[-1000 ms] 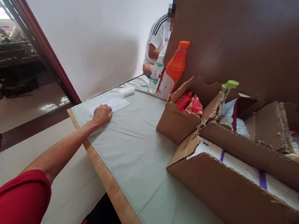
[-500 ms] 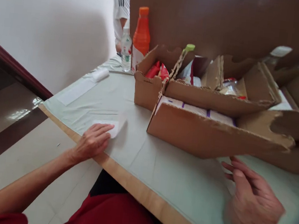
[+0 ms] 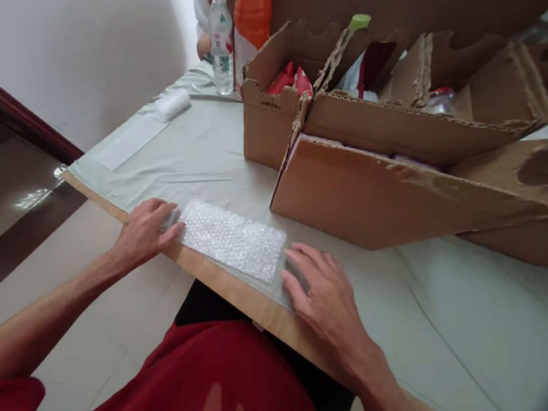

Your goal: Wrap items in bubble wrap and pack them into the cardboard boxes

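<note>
A flat strip of clear bubble wrap (image 3: 233, 239) lies along the near edge of the table, between my two hands. At its left end is my left hand (image 3: 145, 230), with thumb and fingers parted and the thumb tip at the wrap's edge. Beside the right end, my right hand (image 3: 323, 293) is held with fingers apart and nothing in it. Whether its fingertips touch the wrap I cannot tell.
A cardboard organizer (image 3: 378, 197) with packets in its compartments stands behind the wrap. Left of it are a water bottle (image 3: 222, 44) and an orange bottle (image 3: 253, 8). A roll of bubble wrap (image 3: 173, 103) lies partly unrolled at the table's far left. Another person's arm (image 3: 203, 19) shows behind.
My right hand has come left from below the organizer to the wrap's right end. The wrap now lies stretched out flat, and my left hand has shifted slightly left. The view has tilted down.
</note>
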`<state>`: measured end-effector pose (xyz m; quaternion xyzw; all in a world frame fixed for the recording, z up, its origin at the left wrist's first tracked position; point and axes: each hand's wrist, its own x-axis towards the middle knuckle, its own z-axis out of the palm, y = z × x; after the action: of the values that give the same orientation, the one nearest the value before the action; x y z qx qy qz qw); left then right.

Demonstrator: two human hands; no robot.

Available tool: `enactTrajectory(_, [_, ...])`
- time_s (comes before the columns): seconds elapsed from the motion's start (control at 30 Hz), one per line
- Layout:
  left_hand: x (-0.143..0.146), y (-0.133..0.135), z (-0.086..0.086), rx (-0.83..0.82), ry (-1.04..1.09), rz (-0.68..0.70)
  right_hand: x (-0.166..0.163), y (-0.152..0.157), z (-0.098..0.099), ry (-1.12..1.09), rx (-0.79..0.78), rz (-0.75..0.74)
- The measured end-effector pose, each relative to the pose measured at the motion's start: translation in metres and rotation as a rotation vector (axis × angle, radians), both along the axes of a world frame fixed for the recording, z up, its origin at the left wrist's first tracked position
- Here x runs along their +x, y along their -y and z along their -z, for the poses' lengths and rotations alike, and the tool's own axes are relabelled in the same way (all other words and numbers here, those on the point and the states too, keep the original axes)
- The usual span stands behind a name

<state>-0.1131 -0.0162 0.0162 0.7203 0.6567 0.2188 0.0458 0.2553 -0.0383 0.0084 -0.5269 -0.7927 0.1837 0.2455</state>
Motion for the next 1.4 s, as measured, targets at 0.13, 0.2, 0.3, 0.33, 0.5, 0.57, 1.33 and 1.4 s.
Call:
enactTrajectory(0.13, [-0.005, -0.017, 0.007, -0.116, -0.014, -0.065, -0.030, -0.029, 0.005, 0.094, -0.029, 0.028])
enactTrajectory(0.2, [-0.001, -0.019, 0.008, -0.145, 0.021, -0.045, -0.039, -0.034, 0.008, 0.054, -0.053, 0.053])
enactTrajectory(0.3, [0.009, -0.015, 0.008, -0.133, 0.043, 0.005, -0.044, -0.029, 0.009, -0.042, -0.077, 0.047])
enactTrajectory(0.33, [0.012, -0.013, 0.007, -0.123, 0.050, 0.006, -0.043, -0.025, 0.008, -0.065, -0.078, 0.050])
enactTrajectory(0.5, [0.030, -0.003, 0.001, -0.228, 0.224, -0.085, -0.023, -0.003, -0.006, -0.258, -0.126, 0.109])
enactTrajectory(0.57, [0.043, -0.001, -0.003, -0.288, 0.293, -0.049, -0.010, 0.004, -0.011, -0.419, -0.156, 0.158])
enactTrajectory(1.33, [0.185, 0.014, -0.006, 0.045, -0.140, 0.716, 0.054, 0.043, -0.003, 0.101, 0.178, 0.034])
enactTrajectory(1.4, [0.187, 0.015, -0.006, 0.078, -0.097, 0.707, 0.056, 0.044, -0.004, 0.077, 0.195, 0.085])
